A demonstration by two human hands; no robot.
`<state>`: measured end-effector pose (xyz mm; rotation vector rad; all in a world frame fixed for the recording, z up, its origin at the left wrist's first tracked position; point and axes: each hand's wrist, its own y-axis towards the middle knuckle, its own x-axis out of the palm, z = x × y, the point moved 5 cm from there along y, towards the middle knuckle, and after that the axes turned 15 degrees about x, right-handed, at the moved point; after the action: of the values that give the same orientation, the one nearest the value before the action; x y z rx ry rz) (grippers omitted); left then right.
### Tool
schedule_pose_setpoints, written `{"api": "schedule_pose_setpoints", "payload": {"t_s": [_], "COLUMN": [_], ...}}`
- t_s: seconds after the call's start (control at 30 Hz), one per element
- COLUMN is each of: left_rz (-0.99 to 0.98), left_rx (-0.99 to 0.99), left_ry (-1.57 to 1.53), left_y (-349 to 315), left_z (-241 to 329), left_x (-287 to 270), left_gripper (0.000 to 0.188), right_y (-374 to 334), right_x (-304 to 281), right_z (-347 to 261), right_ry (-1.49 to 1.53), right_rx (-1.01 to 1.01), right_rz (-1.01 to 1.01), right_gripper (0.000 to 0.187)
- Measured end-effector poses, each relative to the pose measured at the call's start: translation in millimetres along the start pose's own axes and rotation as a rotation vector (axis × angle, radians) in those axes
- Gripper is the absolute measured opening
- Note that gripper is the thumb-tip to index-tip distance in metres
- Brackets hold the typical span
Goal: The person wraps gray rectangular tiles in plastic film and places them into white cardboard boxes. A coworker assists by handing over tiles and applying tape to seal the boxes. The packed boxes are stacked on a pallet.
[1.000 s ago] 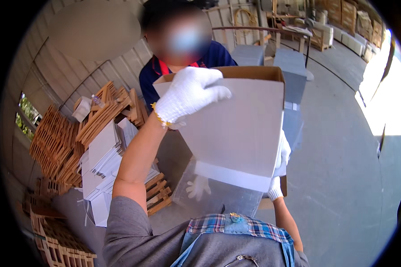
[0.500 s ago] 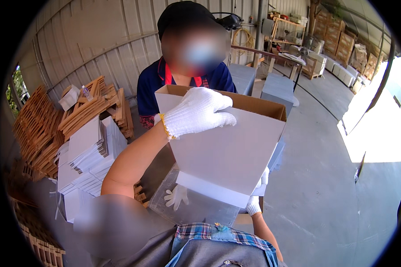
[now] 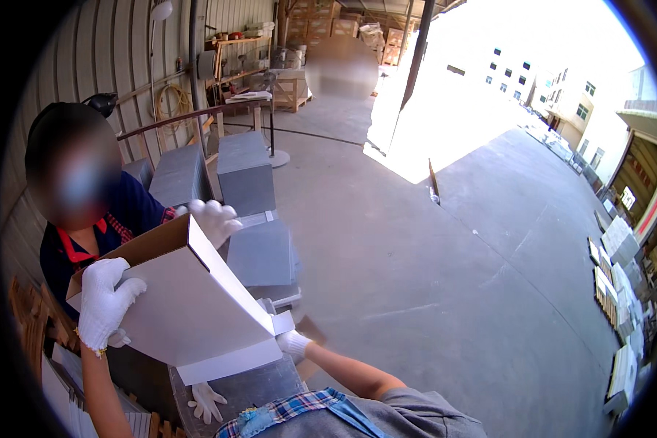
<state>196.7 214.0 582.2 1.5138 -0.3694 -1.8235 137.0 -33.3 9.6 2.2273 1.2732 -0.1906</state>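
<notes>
A white cardboard box point(image 3: 197, 310), brown inside, is tilted with its open end up and away from me. My left hand point(image 3: 109, 301), in a white knit glove, grips its upper left edge. My right hand point(image 3: 293, 344), also gloved, is at the lower right corner beside a small flap point(image 3: 283, 322); its fingers are hidden. Below the box, a long flap point(image 3: 230, 362) hangs over a grey worktable point(image 3: 259, 387). A loose white glove point(image 3: 208, 402) lies on that table. Across from me, a co-worker's gloved hand point(image 3: 212, 221) is spread by the box's far edge.
The co-worker in a dark blue top point(image 3: 135, 201) stands close on the far left. Beyond the box stand grey blocks point(image 3: 247, 175) and a lower grey stack point(image 3: 261, 252). Wooden frames point(image 3: 29, 321) and white boards point(image 3: 55, 387) are at left. Concrete floor point(image 3: 416, 292) stretches right.
My view has swung right, so the box and co-worker appear farther left. My left hand has shifted from the box's top opening to its left edge. The co-worker's raised hand now shows.
</notes>
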Motion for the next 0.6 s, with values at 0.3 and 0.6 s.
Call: {"api": "schedule_pose_setpoints", "payload": {"t_s": [0.3,0.6], "left_rz": [0.013,-0.012], "left_rx": [0.086,0.164], "left_ry": [0.037,0.127], "left_y": [-1,0], "left_z": [-7,-4], "left_x": [4,6], "left_gripper": [0.031,0.030], "right_y": [12,-19], "right_x": [-22,13], "right_z": [-53,52], "right_ry": [0.129,0.571], "right_rx": [0.133,0.811], "right_rz": [-0.120,-0.225], "right_gripper": [0.039,0.040]}}
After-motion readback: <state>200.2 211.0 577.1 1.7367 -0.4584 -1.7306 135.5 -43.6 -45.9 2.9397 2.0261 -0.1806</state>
